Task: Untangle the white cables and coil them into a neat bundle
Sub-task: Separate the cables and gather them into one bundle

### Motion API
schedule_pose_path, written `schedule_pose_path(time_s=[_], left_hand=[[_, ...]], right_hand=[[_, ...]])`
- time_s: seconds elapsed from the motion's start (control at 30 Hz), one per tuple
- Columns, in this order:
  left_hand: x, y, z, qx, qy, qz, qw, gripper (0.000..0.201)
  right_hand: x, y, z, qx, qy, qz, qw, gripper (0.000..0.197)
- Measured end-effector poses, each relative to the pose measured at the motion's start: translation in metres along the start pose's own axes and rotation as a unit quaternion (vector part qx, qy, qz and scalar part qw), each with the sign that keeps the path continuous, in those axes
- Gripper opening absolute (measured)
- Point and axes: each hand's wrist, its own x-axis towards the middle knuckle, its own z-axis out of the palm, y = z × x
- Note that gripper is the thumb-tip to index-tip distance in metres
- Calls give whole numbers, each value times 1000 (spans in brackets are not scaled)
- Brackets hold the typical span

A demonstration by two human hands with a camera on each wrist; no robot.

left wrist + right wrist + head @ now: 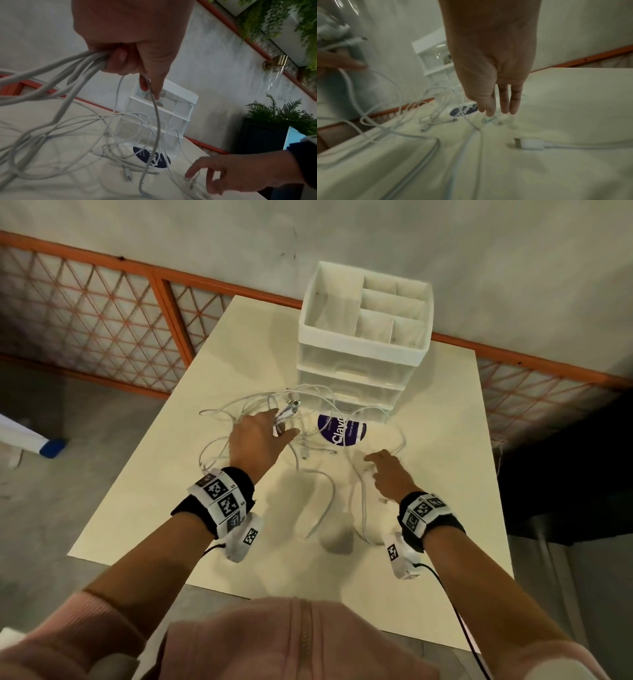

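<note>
**Counts of things on the table**

One table. Two hands: a left hand and a right hand. Two wristbands, one on each wrist. One tangle of white cables; the strands cross too often to count, though several plug ends show. One drawer unit with three clear drawers and a top tray split into five compartments. One round sticker.

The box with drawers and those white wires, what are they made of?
The white drawer organiser box looks like hard plastic: an opaque white top tray with glossy see-through drawer fronts below. The tangled white cables look rubbery or soft plastic with a matte skin; they bend in loose loops where the left hand grips them. The ends look like metal plugs.
</note>
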Motion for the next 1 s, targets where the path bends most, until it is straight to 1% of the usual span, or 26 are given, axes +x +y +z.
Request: schedule_pose_path(time_s=[0.03, 0.07, 0.13, 0.2, 0.27, 0.3, 0.37, 0.47, 0.53, 0.57, 0.63, 0.67, 0.8, 0.87, 0.93, 1.0], left_hand=[[0, -1, 1, 8, -5, 3, 1000, 31], [1, -2, 1, 8, -8, 4, 1000, 31], [4, -4, 3, -13, -15, 8, 1000, 30], [7, -5, 5, -60, -30, 33, 997, 26], [11, -2, 5, -133, -65, 60, 987, 22], [13, 2, 6, -168, -88, 65, 980, 23], [15, 10, 7, -211, -138, 64, 966, 26], [15, 25, 8, -270, -186, 69, 942, 36], [13, 32, 7, -311, -207, 68, 925, 46], [13, 34, 6, -323, -214, 77, 919, 46], [11, 38, 4, -336, -228, 101, 908, 35], [10, 38, 5, -344, -236, 106, 902, 34], [10, 43, 2, -366, -240, 87, 895, 40], [9, 45, 0, -369, -252, 92, 890, 53], [6, 47, -5, -371, -270, 104, 883, 61], [6, 48, -10, -366, -289, 108, 878, 63]], right_hand=[[0, 7, 4, 2, -1, 10, 1000, 52], [0, 12, 8, 8, 11, 16, 1000, 51], [1, 21, 11, 31, 50, 20, 998, 34], [2, 22, 5, 90, 87, 25, 992, 14], [6, 14, -12, 137, 118, 14, 983, 6], [6, 8, -25, 150, 134, 4, 980, 7], [1, -15, -55, 198, 136, -26, 970, 9], [-20, -54, -99, 328, 99, -102, 934, 14], [-34, -73, -117, 383, 77, -145, 909, 21], [-40, -81, -124, 395, 76, -158, 902, 23], [-48, -93, -131, 412, 85, -174, 890, 22], [-50, -96, -133, 421, 89, -180, 885, 22], [-56, -106, -138, 428, 112, -186, 877, 20], [-58, -110, -137, 425, 118, -192, 877, 23], [-60, -113, -135, 414, 115, -200, 881, 29], [-61, -115, -134, 401, 102, -207, 886, 29]])
